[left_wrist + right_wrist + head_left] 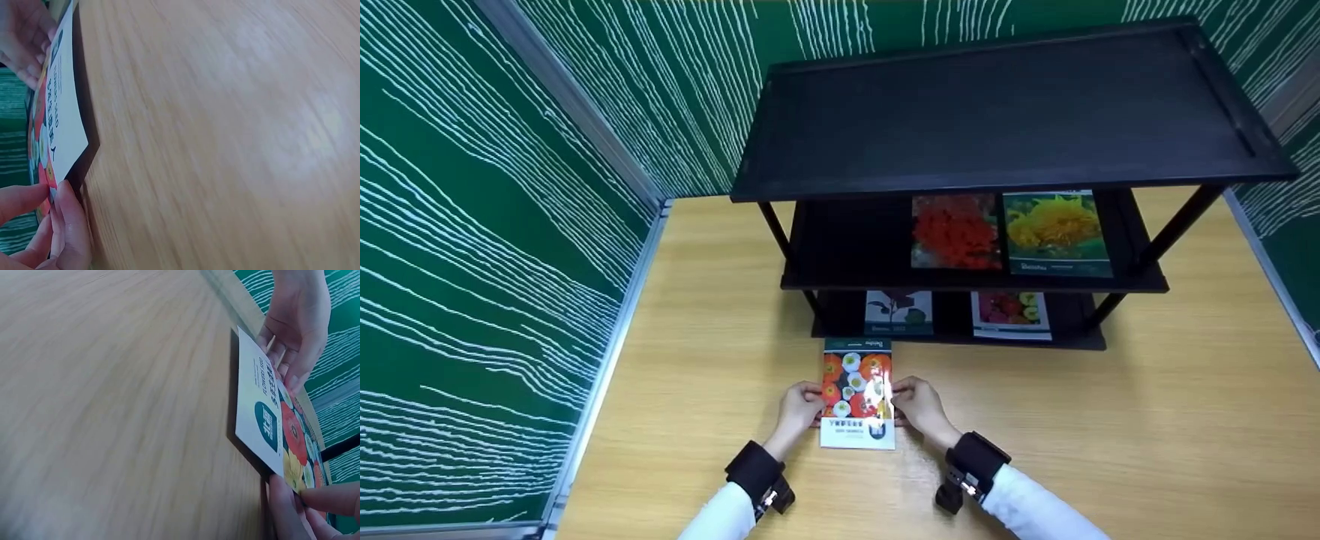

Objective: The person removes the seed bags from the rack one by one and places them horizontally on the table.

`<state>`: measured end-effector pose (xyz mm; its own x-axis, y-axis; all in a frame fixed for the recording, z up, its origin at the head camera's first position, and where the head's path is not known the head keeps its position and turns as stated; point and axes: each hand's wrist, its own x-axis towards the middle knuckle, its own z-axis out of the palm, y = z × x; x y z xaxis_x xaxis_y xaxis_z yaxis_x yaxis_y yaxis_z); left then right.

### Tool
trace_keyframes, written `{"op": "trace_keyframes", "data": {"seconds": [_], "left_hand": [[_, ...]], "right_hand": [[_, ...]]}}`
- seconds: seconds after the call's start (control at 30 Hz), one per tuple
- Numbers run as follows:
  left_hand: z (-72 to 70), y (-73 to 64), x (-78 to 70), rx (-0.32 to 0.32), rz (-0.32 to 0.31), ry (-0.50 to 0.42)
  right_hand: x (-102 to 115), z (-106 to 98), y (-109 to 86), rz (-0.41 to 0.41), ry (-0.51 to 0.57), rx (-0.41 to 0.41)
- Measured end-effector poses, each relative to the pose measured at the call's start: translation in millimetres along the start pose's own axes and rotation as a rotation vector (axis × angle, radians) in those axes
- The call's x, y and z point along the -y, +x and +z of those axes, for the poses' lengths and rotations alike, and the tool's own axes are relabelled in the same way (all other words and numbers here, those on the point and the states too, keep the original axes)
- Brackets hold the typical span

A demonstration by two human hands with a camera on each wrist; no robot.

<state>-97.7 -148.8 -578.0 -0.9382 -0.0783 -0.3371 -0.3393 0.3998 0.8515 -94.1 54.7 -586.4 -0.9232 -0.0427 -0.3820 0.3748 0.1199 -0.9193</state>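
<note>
Head view: the left hand (pixel 801 406) and the right hand (pixel 916 405) pinch a flower seed packet (pixel 853 394) by its two opposite long edges, in front of the left part of a black shelf (pixel 997 112) that stands on the wooden counter (pixel 705 330). In the left wrist view the left fingers (pixel 73 225) are clamped on the packet's edge, set against both of its faces beside the white strip. The right wrist view shows the right fingers (pixel 286 506) closed the same way on the other edge. The white strip is on the person's side, and a shadow lies on the wood along it; whether the far end touches the shelf cannot be told. On the middle tier lie a red-flower packet (pixel 957 234) and a yellow-flower packet (pixel 1059 234); on the bottom tier, a dark-leaved packet (pixel 898 311) and a pink-and-green packet (pixel 1011 315).
</note>
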Motion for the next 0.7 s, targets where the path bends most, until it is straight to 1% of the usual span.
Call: {"op": "trace_keyframes", "data": {"seconds": [0.13,0.17,0.33,0.57,0.7], "left_hand": [[-0.3,1.1,2.5,-0.027,0.054,0.036],[-0.2,1.6,2.7,-0.036,0.060,0.043],[1.7,2.1,4.1,-0.080,0.090,0.093],[4.9,0.6,4.0,-0.114,0.097,0.139],[5.1,0.6,2.9,-0.126,0.103,0.144]], "right_hand": [[0.5,0.5,-1.3,-0.051,-0.070,-0.011],[0.5,0.4,-1.5,-0.058,-0.082,-0.009],[1.3,0.0,-3.3,-0.062,-0.108,0.017],[3.9,0.3,-7.5,-0.050,-0.124,0.046],[4.9,-0.5,-11.9,-0.068,-0.166,0.058]]}}
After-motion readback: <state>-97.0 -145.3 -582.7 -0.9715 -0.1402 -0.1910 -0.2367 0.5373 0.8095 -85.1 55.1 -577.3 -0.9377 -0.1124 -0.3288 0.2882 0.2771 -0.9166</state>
